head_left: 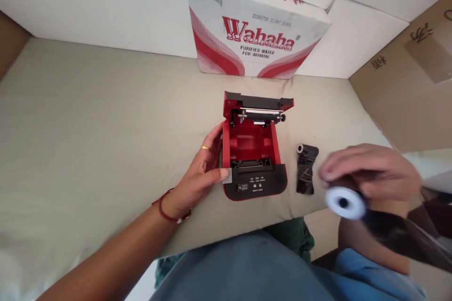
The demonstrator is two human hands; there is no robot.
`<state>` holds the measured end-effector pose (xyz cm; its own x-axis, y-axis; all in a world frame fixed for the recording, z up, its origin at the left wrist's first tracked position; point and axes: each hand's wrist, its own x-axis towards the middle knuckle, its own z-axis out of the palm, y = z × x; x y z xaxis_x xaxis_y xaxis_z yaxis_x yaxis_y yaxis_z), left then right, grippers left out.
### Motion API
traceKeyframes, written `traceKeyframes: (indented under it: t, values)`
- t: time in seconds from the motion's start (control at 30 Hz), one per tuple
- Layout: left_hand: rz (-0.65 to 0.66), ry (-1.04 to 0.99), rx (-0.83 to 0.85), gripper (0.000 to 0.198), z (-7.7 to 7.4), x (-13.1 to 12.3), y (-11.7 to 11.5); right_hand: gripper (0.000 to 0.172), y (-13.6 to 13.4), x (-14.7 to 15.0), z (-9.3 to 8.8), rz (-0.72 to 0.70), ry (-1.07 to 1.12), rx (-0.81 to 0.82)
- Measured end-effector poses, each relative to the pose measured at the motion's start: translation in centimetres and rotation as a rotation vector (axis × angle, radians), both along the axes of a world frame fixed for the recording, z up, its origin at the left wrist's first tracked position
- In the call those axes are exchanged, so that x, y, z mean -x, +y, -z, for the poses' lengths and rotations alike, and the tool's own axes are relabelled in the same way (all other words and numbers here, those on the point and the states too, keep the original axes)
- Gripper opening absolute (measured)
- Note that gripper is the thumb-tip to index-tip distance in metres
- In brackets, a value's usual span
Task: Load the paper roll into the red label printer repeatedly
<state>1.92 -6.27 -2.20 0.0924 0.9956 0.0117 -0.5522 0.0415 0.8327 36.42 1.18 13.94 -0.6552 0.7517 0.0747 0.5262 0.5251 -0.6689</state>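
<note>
A small red and black printer sits on the grey table with its lid flipped open, showing an empty red paper bay. My left hand rests against the printer's left side, fingers curled along it and thumb at the front corner. My right hand, blurred by motion, is closed around a white paper roll to the right of the printer, near the table's front edge. A dark plastic wrapper trails from that roll. Another crumpled black wrapper lies between the printer and my right hand.
A white and red Wahaha water carton stands against the wall behind the printer. A brown cardboard box leans at the right. The grey table stretches left. My lap in blue cloth is below the table's edge.
</note>
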Motion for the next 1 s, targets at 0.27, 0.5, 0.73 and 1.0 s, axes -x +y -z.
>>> traceKeyframes:
  t: [0.27,0.5,0.73,1.0]
  values:
    - [0.009,-0.014,-0.022,0.094,-0.3,-0.1,-0.2,0.036,1.9,11.9,2.6,0.036,-0.291,0.009]
    - [-0.004,-0.018,-0.037,0.094,-0.2,-0.2,-0.2,0.043,2.1,14.8,2.7,0.102,-0.67,-0.131]
    - [-0.003,0.002,-0.051,0.093,0.2,0.0,-0.1,0.044,3.0,15.1,4.0,0.106,-0.606,-0.167]
    - [0.0,0.03,-0.073,0.093,0.7,0.2,0.0,0.026,-0.9,9.8,4.4,-0.087,0.023,-0.325]
